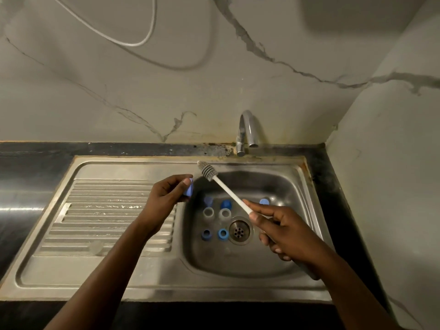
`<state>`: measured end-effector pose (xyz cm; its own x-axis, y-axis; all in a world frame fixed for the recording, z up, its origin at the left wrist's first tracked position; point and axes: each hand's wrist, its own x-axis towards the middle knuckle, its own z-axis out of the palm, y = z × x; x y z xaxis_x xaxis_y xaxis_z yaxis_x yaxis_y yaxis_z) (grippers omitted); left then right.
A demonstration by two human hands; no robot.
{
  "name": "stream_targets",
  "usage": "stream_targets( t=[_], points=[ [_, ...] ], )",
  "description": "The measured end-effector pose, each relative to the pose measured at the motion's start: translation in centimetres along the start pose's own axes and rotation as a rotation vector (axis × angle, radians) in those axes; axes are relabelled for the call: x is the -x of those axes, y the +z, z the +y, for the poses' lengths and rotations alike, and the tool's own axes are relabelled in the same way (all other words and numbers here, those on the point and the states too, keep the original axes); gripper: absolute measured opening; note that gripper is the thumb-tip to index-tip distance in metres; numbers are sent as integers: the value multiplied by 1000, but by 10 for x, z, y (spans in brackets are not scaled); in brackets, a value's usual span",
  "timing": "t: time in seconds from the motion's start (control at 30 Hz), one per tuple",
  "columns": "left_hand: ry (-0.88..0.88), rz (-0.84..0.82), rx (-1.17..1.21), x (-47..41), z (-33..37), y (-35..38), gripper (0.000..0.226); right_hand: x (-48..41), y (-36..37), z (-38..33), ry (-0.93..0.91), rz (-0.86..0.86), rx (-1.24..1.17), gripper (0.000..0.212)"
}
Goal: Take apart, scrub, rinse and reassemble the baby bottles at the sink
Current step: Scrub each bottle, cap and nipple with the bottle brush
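At a steel sink (273, 260), a person works through a batch of taken-apart baby-bottle pieces. The left hand (164, 198) pinches a small pale-blue piece (188, 187) between thumb and curled fingers, just over the basin's rim at 10 o'clock. The right hand (283, 232) is wrapped round the white handle of a bottle brush (228, 190), forefinger laid straight along it, and the grey bristle head is raised toward 11 o'clock, beside the piece but not touching it. Other pieces sit on the basin floor from 9 to 12 o'clock of the drain (239, 231): two clear round pieces (208, 212) and three blue ones (223, 234), with a further pale-blue cap (264, 201) at 1 o'clock. No whole bottle is in sight. The step in hand appears to be scrubbing the held piece. It would go best with the piece turned open side to the bristles and held firmly over the basin, the brush twisted inside and round the rim. The tap (246, 132), at 12 o'clock, shows no running water. No brand, label or legible writing appears anywhere.
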<state>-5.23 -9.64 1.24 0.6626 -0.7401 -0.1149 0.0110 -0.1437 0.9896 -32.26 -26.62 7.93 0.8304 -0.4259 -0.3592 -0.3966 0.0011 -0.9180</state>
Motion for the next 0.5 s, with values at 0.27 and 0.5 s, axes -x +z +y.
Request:
stream_targets(
  t=[0.27, 0.5],
  points=[
    [-111, -142, -52, -6, -53, 98, 22, -3, -26, 25, 51, 48, -16, 37],
    [-234, -219, -350, -14, -104, 158, 36, 6, -54, 46, 97, 87, -47, 36]
  ],
)
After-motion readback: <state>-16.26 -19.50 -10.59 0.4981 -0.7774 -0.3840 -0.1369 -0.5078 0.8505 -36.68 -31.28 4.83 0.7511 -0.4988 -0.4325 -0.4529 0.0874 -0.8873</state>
